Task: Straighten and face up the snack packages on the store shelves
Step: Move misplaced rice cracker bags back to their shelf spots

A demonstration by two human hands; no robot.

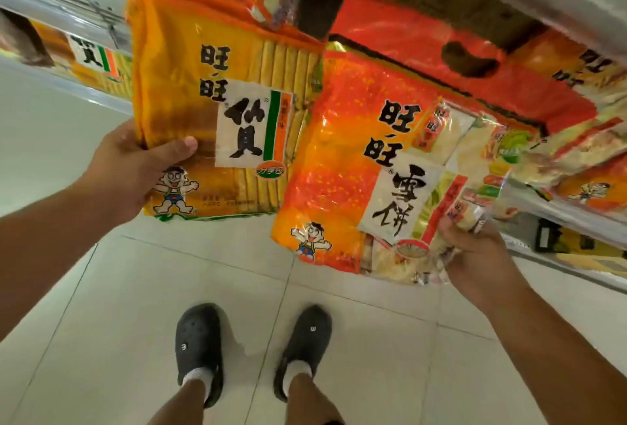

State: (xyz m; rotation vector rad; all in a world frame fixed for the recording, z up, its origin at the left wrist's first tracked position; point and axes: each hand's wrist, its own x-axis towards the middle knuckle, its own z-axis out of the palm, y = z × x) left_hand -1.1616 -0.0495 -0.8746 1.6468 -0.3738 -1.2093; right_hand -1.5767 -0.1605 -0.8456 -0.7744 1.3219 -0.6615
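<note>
Two snack packages held face-up in front of the shelves.

The left hand [135,167] gripped the yellow package [217,112] at its lower left edge, thumb pressed on the front; its long axis ran top to bottom, print upright. The right hand [475,255] pinched the orange package [346,167] at its lower right corner, its top leaning right toward the shelf [556,217], above the tiled floor [101,323].
</note>
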